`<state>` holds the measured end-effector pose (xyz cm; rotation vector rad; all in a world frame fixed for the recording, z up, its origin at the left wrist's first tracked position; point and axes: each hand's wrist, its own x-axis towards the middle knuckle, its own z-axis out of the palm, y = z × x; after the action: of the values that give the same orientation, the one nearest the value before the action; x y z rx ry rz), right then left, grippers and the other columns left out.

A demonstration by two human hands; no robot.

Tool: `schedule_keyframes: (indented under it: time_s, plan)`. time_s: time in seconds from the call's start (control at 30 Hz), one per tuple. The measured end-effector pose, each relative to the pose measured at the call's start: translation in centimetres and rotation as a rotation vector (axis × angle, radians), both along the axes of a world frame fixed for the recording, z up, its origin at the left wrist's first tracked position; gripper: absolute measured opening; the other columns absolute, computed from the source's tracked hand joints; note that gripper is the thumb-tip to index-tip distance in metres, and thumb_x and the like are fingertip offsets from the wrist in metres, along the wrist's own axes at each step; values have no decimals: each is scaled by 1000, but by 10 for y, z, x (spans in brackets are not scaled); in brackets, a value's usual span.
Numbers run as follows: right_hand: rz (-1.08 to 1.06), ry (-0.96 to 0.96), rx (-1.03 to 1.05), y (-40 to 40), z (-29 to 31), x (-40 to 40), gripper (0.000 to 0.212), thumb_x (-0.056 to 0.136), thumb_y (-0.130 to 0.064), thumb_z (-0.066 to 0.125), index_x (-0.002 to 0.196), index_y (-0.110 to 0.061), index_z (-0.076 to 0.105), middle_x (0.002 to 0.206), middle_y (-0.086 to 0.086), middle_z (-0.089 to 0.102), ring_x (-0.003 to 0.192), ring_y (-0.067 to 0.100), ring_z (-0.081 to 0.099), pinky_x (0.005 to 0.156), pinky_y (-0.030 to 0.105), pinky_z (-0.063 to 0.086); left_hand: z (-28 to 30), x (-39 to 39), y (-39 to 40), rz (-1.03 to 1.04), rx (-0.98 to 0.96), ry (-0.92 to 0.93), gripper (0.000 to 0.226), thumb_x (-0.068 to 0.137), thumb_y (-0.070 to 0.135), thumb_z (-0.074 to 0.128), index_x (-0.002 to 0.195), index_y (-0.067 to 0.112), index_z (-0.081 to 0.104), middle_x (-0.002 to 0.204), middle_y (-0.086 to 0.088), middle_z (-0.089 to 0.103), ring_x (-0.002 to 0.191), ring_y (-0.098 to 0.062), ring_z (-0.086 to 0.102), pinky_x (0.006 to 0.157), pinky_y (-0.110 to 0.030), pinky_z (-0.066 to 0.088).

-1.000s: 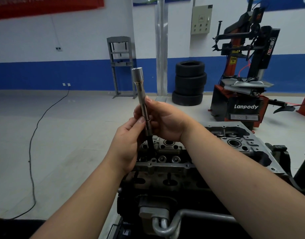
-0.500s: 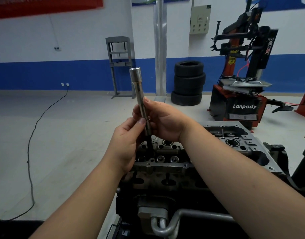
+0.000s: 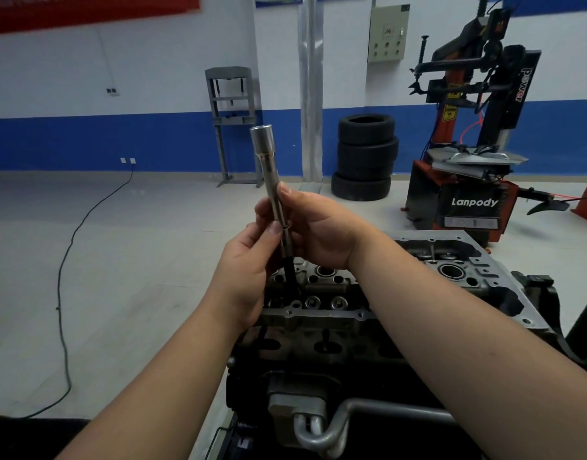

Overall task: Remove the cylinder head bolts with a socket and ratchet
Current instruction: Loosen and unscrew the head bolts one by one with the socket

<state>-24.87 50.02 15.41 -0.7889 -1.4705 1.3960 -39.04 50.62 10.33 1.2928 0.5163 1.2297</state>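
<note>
socket [image 3: 269, 174] unmoved, both hands gripping

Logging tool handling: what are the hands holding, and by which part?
Both hands, left and right, grip the long silver metal socket extension around its lower shaft, above the grey cylinder head.

I was in an auto repair workshop: tyre changer [image 3: 478, 134] by the blue-striped wall, stacked tyres [image 3: 365, 157], shop press [image 3: 234, 124], bare engine [image 3: 368, 293] in front of me.

L hand [image 3: 249, 257] & R hand [image 3: 313, 227] raised together, fingers curled.
</note>
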Motion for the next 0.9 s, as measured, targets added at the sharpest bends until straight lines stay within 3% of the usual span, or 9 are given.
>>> schedule_keyframes:
  time_s: [0.1,0.2,0.33,0.47,0.63,0.73,0.8,0.9]
  plan:
    - [12,12,24,0,0,-1,23,93,-36,51,94,-15,61,88,1,60,85,18,56,80,37,44,-1,2,0,33,31,22,18,86,37,70,100,31,79,104,-2,78,104,-16,74,86,-27,57]
    - [18,20,33,2,0,0,23,98,-33,50,91,-12,57,85,4,56,81,21,52,77,38,42,-1,3,2,39,27,46,21,87,36,69,106,29,76,111,-2,78,109,-16,73,86,-26,59]
    - [-19,8,-4,3,-1,1,33,102,-39,45,96,-12,64,84,2,64,76,17,58,76,33,47,0,0,3,-40,-6,13,27,93,37,55,102,33,81,108,-2,78,106,-15,73,81,-24,58]
    - [-18,7,-16,2,0,1,32,100,-43,47,99,-15,64,83,-4,66,70,6,61,69,25,46,-1,0,3,-36,-8,7,18,95,35,64,98,32,81,101,-2,79,99,-15,74,81,-24,58]
    - [18,38,23,3,-2,0,19,93,-33,52,92,-14,55,87,3,57,83,21,52,77,38,40,-2,3,4,46,17,34,32,79,37,74,108,24,74,110,-4,78,108,-20,73,96,-38,56]
    - [26,33,6,3,-2,1,27,100,-36,49,96,-12,60,87,3,61,81,20,56,78,38,45,0,2,3,-4,-2,19,20,86,40,69,101,32,80,106,-2,78,104,-17,73,86,-29,57]
    - [17,34,-15,3,-1,2,31,103,-37,44,97,-13,63,85,1,65,76,15,59,76,34,47,0,0,3,-33,-12,2,25,91,35,59,102,32,81,107,-2,78,105,-16,73,82,-26,57]
    - [11,31,-24,2,-1,1,31,102,-40,44,99,-15,64,86,-1,65,77,13,58,74,31,45,-2,0,2,-4,11,-1,18,92,35,67,101,29,81,104,-3,78,102,-17,74,81,-24,58]
